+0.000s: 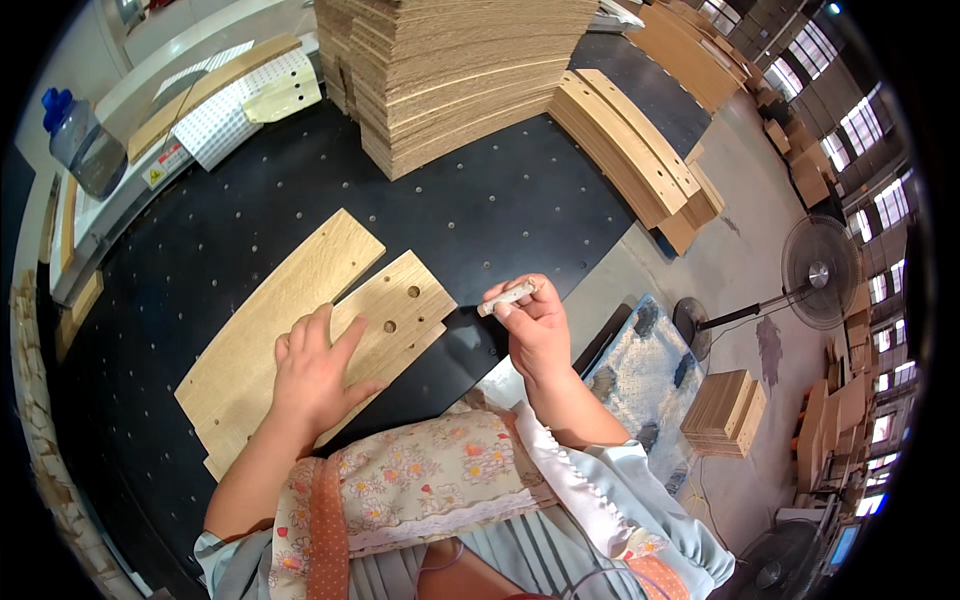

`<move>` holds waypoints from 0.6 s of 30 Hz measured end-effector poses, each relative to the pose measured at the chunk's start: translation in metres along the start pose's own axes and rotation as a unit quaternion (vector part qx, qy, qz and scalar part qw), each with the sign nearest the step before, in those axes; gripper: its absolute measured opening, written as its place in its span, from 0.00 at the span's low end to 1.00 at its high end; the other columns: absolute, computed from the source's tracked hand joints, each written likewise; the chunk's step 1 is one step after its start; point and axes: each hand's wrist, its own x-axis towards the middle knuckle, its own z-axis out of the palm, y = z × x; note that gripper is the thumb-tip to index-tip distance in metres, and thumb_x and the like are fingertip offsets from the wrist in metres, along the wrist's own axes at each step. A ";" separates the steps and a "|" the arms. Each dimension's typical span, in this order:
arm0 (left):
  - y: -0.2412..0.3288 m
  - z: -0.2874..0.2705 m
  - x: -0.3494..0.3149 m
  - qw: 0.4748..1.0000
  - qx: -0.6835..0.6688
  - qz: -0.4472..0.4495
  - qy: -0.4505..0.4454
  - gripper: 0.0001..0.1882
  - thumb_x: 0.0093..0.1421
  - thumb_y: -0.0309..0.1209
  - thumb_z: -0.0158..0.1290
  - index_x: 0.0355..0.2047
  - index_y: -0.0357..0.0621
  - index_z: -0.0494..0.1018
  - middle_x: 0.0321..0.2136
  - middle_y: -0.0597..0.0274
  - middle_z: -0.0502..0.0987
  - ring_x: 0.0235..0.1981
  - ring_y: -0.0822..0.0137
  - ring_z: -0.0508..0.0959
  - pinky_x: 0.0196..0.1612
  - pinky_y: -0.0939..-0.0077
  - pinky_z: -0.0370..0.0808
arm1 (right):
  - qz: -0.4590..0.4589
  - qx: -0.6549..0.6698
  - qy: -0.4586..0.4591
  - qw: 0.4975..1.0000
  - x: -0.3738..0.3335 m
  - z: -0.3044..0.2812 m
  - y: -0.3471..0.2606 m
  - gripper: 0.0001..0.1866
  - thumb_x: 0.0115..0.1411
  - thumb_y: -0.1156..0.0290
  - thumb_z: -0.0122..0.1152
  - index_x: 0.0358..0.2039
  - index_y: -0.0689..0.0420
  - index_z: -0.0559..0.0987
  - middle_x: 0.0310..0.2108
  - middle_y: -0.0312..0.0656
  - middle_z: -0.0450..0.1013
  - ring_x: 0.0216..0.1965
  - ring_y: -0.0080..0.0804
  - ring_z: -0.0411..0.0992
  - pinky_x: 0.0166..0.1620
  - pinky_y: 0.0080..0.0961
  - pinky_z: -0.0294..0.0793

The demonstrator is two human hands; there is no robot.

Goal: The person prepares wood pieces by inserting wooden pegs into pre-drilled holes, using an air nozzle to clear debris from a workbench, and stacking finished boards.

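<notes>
Though near, right hand (536, 325) beyond board (394, 301).

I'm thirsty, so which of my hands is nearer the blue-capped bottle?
Left. Your left hand rests on the wooden boards, right of the bottle and closer to you; your right hand is farther right, holding a short pale stick.

One short stick (510, 297) sits between the right fingers (543, 294); at least two boards (265, 305) lie under the left fingers (319, 328), two large holes (389, 327) just right of those; one bottle (85, 145) well leftward; two fans (819, 272) right of the right fingers.
</notes>
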 end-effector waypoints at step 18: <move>0.003 0.007 -0.001 1.000 0.014 0.004 0.019 0.35 0.49 0.46 0.58 0.55 0.46 0.63 0.55 0.42 0.56 0.56 0.50 0.55 0.54 0.57 0.52 | -0.112 -0.540 -0.088 0.830 0.013 0.012 0.002 0.10 0.50 0.80 0.58 0.34 0.60 0.71 0.31 0.45 0.72 0.33 0.38 0.72 0.37 0.27 0.71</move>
